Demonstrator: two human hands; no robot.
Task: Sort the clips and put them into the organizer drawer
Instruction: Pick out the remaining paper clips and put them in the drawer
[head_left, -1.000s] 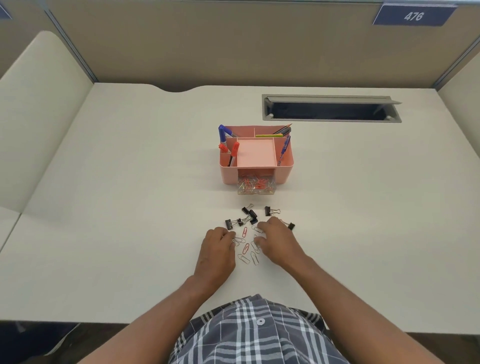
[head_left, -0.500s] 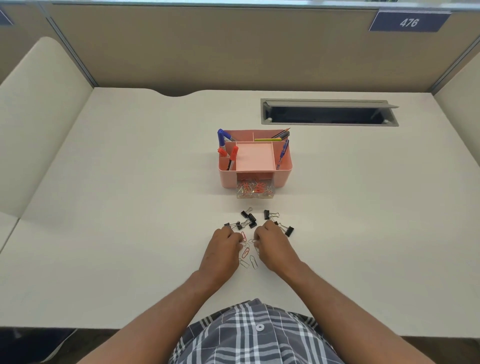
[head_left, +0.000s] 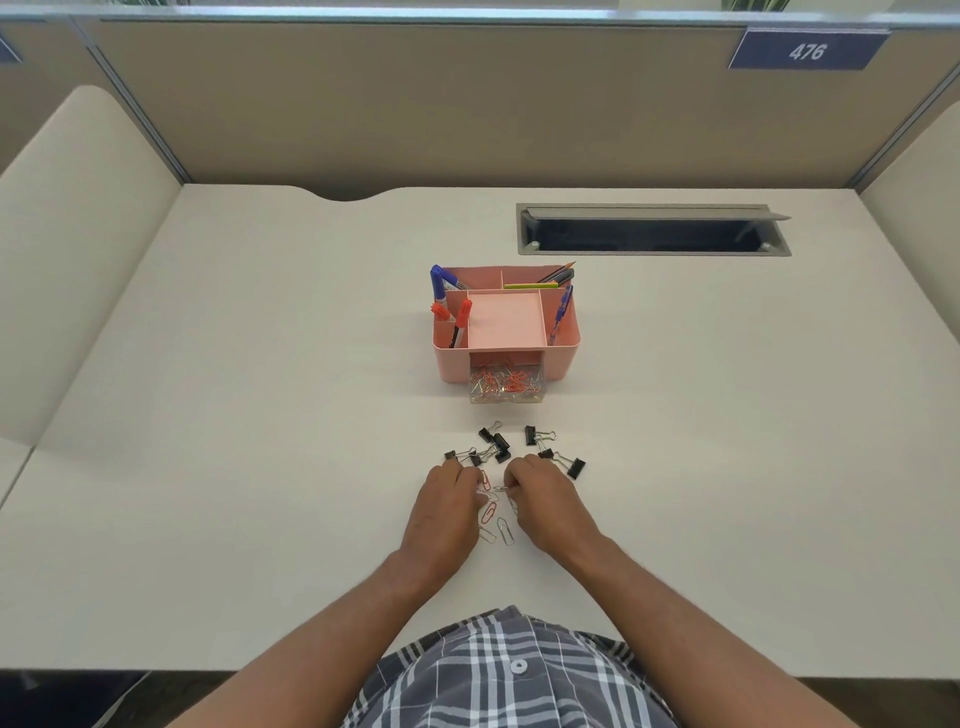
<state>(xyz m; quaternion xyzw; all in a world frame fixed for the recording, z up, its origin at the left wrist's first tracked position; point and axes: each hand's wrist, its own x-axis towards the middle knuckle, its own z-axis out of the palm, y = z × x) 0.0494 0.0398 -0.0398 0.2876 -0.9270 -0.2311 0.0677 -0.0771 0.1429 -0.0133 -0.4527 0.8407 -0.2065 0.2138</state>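
Note:
A pink desk organizer (head_left: 563, 352) stands mid-table, its clear drawer (head_left: 506, 391) pulled out toward me and holding several red and silver paper clips. Several black binder clips (head_left: 500, 446) lie scattered in front of the drawer. Closer to me, a few red and silver paper clips (head_left: 497, 521) lie between my hands. My left hand (head_left: 447, 512) rests curled on the table with paper clips pinched at its fingertips. My right hand (head_left: 543, 506) pinches a silver paper clip (head_left: 501, 489) at its fingertips, just behind a binder clip (head_left: 571, 465).
Pens, markers and pencils stand in the organizer's side and back compartments. A grey cable slot (head_left: 652, 231) is set into the table at the back right. Beige partition walls enclose the desk on three sides.
Both hands slid slightly forward and closer together over the paper clips; the fingertips now pinch clips. The view shifted a little.

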